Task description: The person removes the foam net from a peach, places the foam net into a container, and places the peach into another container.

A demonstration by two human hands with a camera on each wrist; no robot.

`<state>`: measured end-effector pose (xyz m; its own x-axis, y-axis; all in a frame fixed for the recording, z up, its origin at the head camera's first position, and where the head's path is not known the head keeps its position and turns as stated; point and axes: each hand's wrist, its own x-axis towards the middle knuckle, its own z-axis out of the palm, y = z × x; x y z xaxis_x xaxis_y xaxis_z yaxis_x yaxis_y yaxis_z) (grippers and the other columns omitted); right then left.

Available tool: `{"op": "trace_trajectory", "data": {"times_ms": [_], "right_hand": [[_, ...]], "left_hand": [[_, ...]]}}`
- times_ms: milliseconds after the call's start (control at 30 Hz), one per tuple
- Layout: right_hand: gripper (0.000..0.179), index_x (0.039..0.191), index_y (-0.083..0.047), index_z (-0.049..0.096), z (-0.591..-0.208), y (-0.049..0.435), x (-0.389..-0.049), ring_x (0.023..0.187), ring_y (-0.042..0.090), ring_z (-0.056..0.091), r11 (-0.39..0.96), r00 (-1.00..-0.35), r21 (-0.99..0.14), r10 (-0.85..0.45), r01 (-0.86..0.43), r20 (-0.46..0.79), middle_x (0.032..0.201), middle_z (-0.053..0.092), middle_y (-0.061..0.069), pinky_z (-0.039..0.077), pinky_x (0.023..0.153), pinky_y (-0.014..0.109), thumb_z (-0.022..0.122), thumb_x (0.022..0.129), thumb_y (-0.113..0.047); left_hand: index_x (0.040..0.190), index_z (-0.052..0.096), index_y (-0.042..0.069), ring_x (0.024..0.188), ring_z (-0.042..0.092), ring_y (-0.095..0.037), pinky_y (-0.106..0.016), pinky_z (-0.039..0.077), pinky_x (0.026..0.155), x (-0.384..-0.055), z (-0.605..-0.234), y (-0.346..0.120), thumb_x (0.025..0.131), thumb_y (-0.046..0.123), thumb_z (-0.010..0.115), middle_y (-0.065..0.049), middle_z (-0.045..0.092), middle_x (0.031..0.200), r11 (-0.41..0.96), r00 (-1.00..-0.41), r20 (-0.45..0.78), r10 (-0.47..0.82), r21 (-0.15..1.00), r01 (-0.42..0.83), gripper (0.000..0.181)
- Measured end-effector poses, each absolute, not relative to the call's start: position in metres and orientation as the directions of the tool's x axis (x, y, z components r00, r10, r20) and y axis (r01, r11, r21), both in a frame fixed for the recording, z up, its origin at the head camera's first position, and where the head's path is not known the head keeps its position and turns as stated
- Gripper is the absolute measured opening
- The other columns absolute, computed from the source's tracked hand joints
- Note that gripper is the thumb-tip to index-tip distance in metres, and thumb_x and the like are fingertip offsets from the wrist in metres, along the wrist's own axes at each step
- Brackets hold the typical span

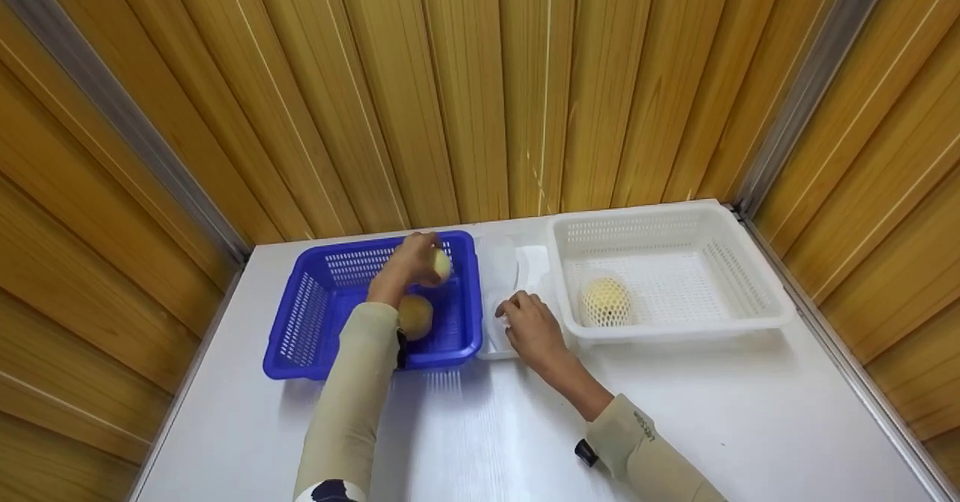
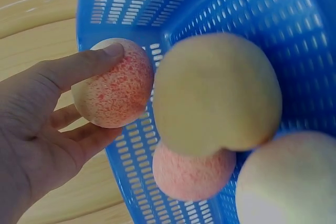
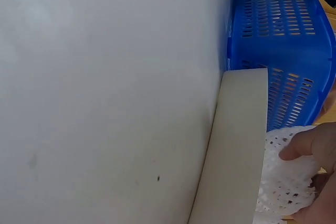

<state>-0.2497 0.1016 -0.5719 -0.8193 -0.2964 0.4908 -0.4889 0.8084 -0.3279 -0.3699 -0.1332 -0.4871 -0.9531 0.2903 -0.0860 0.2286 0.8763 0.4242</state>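
Observation:
My left hand point(image 1: 409, 262) grips a red-speckled peach point(image 2: 126, 85), thumb on top and fingers beneath, at the far right part of the blue basket point(image 1: 279, 337). Inside that basket lie more peaches: a large yellowish one point(image 2: 218, 95), a pink one point(image 2: 194, 176) partly under it in the left wrist view, and a pale one point(image 2: 294, 182). My right hand point(image 1: 536, 329) is over the white box point(image 1: 493, 356) between the two baskets. Its thumb and fingers pinch a white foam net sleeve point(image 3: 289, 174), whose far part is hidden by the fingers and box wall.
On the right stands a white basket point(image 1: 757, 284) with one peach in a foam net point(image 1: 607, 303) in its near left corner. Wood-patterned walls point(image 1: 465, 97) enclose the white table point(image 1: 480, 434) at the back and sides.

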Motion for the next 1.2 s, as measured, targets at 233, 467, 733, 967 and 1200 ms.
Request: {"op": "trace_trajectory", "data": {"times_ms": [233,467,733,967,1200], "right_hand": [[0.017,0.097,-0.005,0.073,-0.581,0.099,-0.238,0.081,0.030,0.064,0.788,-0.866,-0.379,-0.376,-0.486,0.329,0.090,0.064,0.011,0.058,0.064,0.043,0.072,0.081,0.000],[0.014,0.100,0.000,0.073,-0.576,0.098,-0.237,0.086,0.035,0.067,0.763,-0.872,-0.423,-0.401,-0.488,0.282,0.094,0.068,0.015,0.059,0.073,0.048,0.064,0.095,-0.009],[0.039,0.126,-0.005,0.069,-0.571,0.091,-0.237,0.115,0.031,0.063,0.742,-0.724,-0.346,-0.264,-0.575,0.637,0.123,0.067,0.011,0.056,0.092,0.044,0.071,0.088,0.001],[0.045,0.130,-0.007,0.068,-0.580,0.089,-0.244,0.123,0.032,0.058,0.756,-0.662,-0.202,-0.371,-0.623,0.651,0.129,0.065,0.013,0.051,0.102,0.048,0.074,0.085,0.002],[0.045,0.138,0.007,0.056,-0.586,0.093,-0.239,0.126,0.038,0.056,0.771,-0.822,-0.298,-0.487,-0.563,0.296,0.134,0.061,0.023,0.047,0.107,0.050,0.061,0.102,-0.018]], "left_hand": [[0.118,0.064,-0.001,0.096,0.061,-0.033,-0.045,0.056,0.086,-0.365,-0.499,-0.123,0.064,0.003,0.089,-0.018,0.066,0.106,0.885,-0.906,-0.119,0.407,0.298,0.358,0.059],[0.116,0.066,0.000,0.092,0.062,-0.030,-0.043,0.056,0.087,-0.359,-0.499,-0.122,0.065,0.005,0.090,-0.015,0.068,0.103,0.887,-0.884,-0.194,0.426,0.280,0.366,0.057],[0.126,0.066,-0.002,0.093,0.057,-0.029,-0.043,0.054,0.092,-0.350,-0.489,-0.118,0.069,-0.002,0.083,-0.019,0.069,0.112,0.889,-0.858,-0.289,0.425,0.312,0.335,0.060],[0.122,0.067,-0.002,0.099,0.062,-0.032,-0.047,0.054,0.096,-0.348,-0.478,-0.118,0.077,-0.006,0.071,-0.019,0.069,0.113,0.882,-0.856,-0.258,0.447,0.288,0.373,0.045],[0.129,0.065,-0.002,0.121,0.060,-0.037,-0.051,0.046,0.109,-0.339,-0.471,-0.115,0.094,0.003,0.064,-0.022,0.066,0.127,0.855,-0.847,-0.219,0.485,0.321,0.407,0.035]]}}
